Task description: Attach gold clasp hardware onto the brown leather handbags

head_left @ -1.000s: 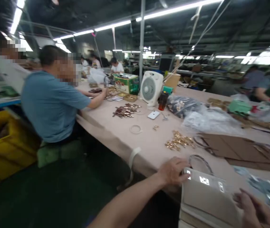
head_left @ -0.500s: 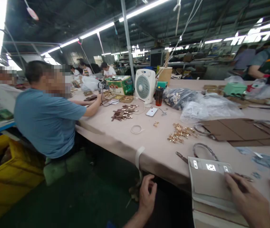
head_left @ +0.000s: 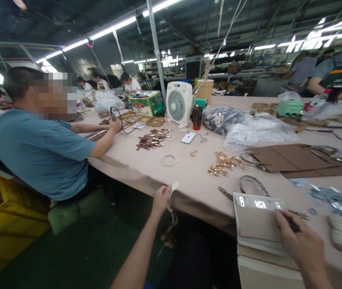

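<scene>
My left hand (head_left: 161,198) is closed, fingertips pinched on a strip of white tape (head_left: 175,186) at the table's front edge. The tape's lower end hangs down below the edge. On the right, my right hand (head_left: 302,237) grips the right side of a beige bag piece (head_left: 258,224), its fingers curled and partly hidden. This piece hangs over the table edge, with white-looking patches along its top. A looped handle (head_left: 253,182) lies behind it, and a brown strap end with a metal fitting (head_left: 225,193) sticks out at its left.
Gold metal fittings (head_left: 223,162) lie in a pile mid-table. Beyond are a tape roll (head_left: 168,160), a phone (head_left: 188,137), brown straps (head_left: 153,139) and a white fan (head_left: 179,103). Brown bag pieces (head_left: 297,158) lie at right. A co-worker in blue (head_left: 44,148) sits at left.
My left hand has moved up and left from below the table edge and closed on the tape strip. My right hand stays at the bag piece. The view has shifted slightly.
</scene>
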`<state>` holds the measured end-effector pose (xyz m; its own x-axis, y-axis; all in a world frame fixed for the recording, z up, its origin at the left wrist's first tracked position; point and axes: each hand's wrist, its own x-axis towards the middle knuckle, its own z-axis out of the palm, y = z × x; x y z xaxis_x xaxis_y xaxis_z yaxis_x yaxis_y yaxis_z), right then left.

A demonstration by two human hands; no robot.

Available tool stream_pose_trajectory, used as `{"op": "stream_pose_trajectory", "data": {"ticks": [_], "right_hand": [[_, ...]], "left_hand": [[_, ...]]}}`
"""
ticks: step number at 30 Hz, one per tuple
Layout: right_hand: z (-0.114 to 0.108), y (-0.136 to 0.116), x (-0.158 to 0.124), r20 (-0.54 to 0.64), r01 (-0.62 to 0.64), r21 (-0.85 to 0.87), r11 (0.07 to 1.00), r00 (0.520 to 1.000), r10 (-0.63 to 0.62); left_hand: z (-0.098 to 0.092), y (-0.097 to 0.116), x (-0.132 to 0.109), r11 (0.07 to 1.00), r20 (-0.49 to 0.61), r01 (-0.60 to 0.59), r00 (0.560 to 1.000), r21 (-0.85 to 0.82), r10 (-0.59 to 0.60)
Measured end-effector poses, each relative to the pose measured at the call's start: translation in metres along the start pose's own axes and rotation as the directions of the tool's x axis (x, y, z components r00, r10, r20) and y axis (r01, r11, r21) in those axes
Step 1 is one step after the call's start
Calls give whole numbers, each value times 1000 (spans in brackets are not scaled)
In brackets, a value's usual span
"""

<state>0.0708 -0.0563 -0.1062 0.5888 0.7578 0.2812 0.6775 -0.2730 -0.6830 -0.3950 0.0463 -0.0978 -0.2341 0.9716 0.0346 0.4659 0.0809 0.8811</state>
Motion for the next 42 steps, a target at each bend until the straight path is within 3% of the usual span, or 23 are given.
{"op": "stream_pose_trajectory", "data": {"ticks": [4, 5, 7, 10, 14, 18, 22, 26, 28, 32, 37, 42], "right_hand": [[-5, -12, -5, -22, 45, 23, 999, 999, -44], [-8, -18, -8, -11, 73, 53, 996, 997, -73], [-11, -31, -13, -26, 121, 118, 986, 993, -119], [-8, -40, -9, -65, 160, 206, 966, 987, -149], [-15, -36, -5, -81, 63, 426, 902, 996, -31], [-39, -35, -16, -97, 14, 571, 821, 994, 51], [-68, -56, -34, 71, 68, 542, 837, 989, -126], [-81, -90, -49, 272, 163, 465, 870, 909, -316], [-81, -101, -52, 302, 192, 424, 885, 891, -339], [-81, -111, -54, 329, 206, 400, 893, 877, -350], [-84, -112, -58, 374, 225, 400, 888, 845, -383], [-89, -107, -61, 277, 289, 296, 910, 886, -372]], "left_hand": [[-7, 31, -15, 990, 89, -135, 987, 39, 131], [-6, 41, -22, 967, 129, -235, 967, 100, 221], [1, 58, -34, 912, 256, -399, 896, 101, 363], [24, 83, -42, 862, 379, -503, 787, -61, 487], [65, 124, -55, 829, 536, -490, 640, -268, 551], [94, 159, -71, 862, 663, -408, 560, -301, 496], [108, 177, -82, 844, 702, -419, 487, -335, 520], [112, 186, -90, 784, 708, -510, 402, -354, 581], [112, 188, -93, 773, 714, -532, 386, -345, 584], [109, 188, -95, 818, 756, -511, 418, -264, 504], [107, 190, -96, 767, 820, -600, 307, -227, 483], [109, 192, -94, 735, 812, -649, 312, -198, 494]]}}
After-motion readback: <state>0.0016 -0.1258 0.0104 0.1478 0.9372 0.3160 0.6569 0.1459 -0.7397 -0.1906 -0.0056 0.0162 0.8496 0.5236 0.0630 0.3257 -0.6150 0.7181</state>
